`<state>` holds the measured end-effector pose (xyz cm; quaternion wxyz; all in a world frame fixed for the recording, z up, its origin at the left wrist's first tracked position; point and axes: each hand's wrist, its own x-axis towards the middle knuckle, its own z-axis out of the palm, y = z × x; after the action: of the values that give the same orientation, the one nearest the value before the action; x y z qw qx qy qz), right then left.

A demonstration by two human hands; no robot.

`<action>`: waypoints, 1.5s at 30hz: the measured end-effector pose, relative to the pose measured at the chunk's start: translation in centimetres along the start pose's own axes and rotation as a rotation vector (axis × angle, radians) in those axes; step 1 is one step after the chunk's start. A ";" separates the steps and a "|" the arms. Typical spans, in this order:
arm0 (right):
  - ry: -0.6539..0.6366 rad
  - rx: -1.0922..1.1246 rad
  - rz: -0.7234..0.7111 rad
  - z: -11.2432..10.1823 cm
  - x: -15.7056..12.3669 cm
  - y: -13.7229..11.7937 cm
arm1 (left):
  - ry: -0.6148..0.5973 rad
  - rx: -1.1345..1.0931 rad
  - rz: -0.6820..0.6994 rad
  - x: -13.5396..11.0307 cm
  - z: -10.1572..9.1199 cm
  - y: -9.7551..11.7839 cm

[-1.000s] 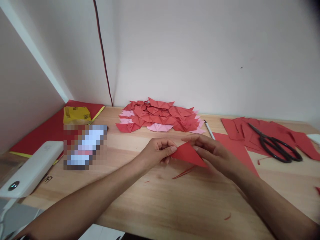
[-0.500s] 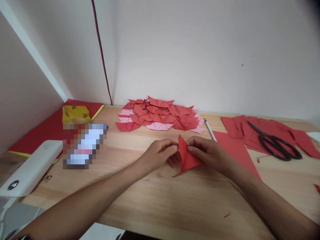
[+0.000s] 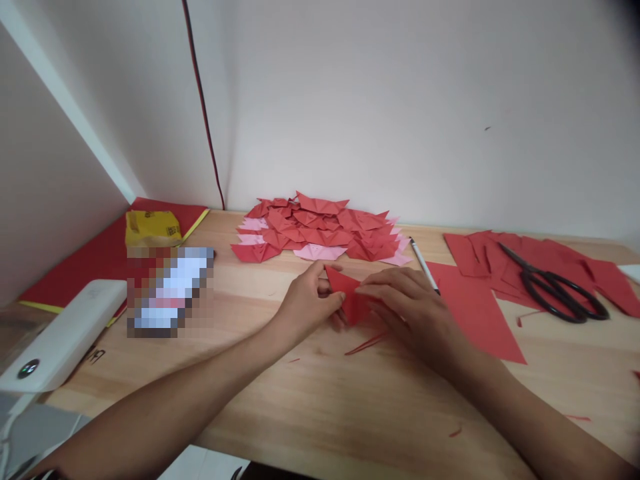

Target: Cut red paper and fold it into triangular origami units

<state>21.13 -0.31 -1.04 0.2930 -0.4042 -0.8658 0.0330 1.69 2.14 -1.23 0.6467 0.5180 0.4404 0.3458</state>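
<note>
A folded piece of red paper (image 3: 352, 308) is held up just above the wooden desk, between my two hands. My left hand (image 3: 313, 300) pinches its left side, with the thumb in front and the other fingers behind. From the right, the fingers of my right hand (image 3: 417, 310) reach across the paper's right part and hide it; they are slightly blurred, and their tips touch it. Thin red paper strips (image 3: 365, 345) lie on the desk just below. Behind my hands rests a heap of folded red and pink paper pieces (image 3: 320, 230).
Black-handled scissors (image 3: 560, 293) lie on red paper cutouts (image 3: 463, 257) at right. A white pen (image 3: 423, 261) and a red sheet (image 3: 477, 317) sit beside my right hand. At left are a pixelated phone (image 3: 173, 290), a white power bank (image 3: 67, 337) and a yellow packet (image 3: 153, 229).
The red paper has turned and shifted left, so a flat face shows now. My right hand has moved over its right side with straighter fingers; my left thumb is now in front of it.
</note>
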 end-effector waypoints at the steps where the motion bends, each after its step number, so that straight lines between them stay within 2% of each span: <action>1: 0.002 -0.030 -0.024 0.0 0.0 -0.1 | 0.016 -0.017 0.006 0.0 0.0 0.0; 5: 0.026 -0.074 -0.034 0.3 0.0 -0.3 | 0.068 -0.071 0.026 0.1 -0.2 0.2; 9: -0.017 -0.094 -0.005 0.7 0.1 -0.4 | 0.090 -0.099 0.015 0.1 -0.2 0.4; 13: -0.046 -0.084 0.024 1.2 0.1 -0.4 | 0.058 -0.074 0.001 0.2 -0.3 0.0; 16: -0.060 -0.047 0.013 1.4 -0.3 0.0 | -0.009 0.087 -0.027 0.1 -0.5 -0.1; 18: -0.071 -0.026 0.012 1.5 -0.6 0.3 | 0.003 0.363 0.012 -0.2 -0.6 0.1; 21: -0.081 -0.009 0.012 1.5 -1.0 0.8 | 0.153 0.892 0.299 -0.8 -0.9 0.7; 23: -0.084 0.000 0.006 1.6 -1.2 1.1 | 0.184 1.074 0.520 -1.1 -1.0 1.0; 26: -0.096 0.002 0.012 1.7 -1.2 1.3 | 0.083 1.205 0.816 -1.3 -1.0 1.1; 28: -0.105 -0.005 0.027 1.7 -1.1 1.4 | 0.013 1.311 0.889 -1.3 -1.0 0.9; 30: -0.111 -0.009 0.037 1.7 -1.1 1.4 | 0.032 1.424 0.890 -1.3 -0.9 0.7; 34: -0.096 0.005 0.041 1.7 -1.3 1.7 | 0.163 1.538 0.890 -1.3 -0.7 0.3; 36: -0.091 0.015 0.051 1.7 -1.3 1.7 | 0.164 1.560 0.905 -1.3 -0.7 0.2; 38: -0.087 0.015 0.062 1.7 -1.2 1.6 | 0.132 1.571 0.914 -1.1 -0.8 0.1; 40: -0.078 0.002 0.076 1.7 -1.1 1.4 | 0.050 1.551 0.898 -0.9 -1.0 0.0; 43: -0.084 -0.001 0.101 1.6 -0.8 1.0 | -0.074 1.467 0.840 -0.6 -1.1 -0.4; 45: -0.095 0.032 0.110 1.5 -0.7 0.8 | -0.094 1.411 0.793 -0.5 -1.1 -0.5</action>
<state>21.22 0.00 -2.89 0.2556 -0.4443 -0.8547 0.0823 0.47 1.93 -1.71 0.0149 0.9354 0.3107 0.1681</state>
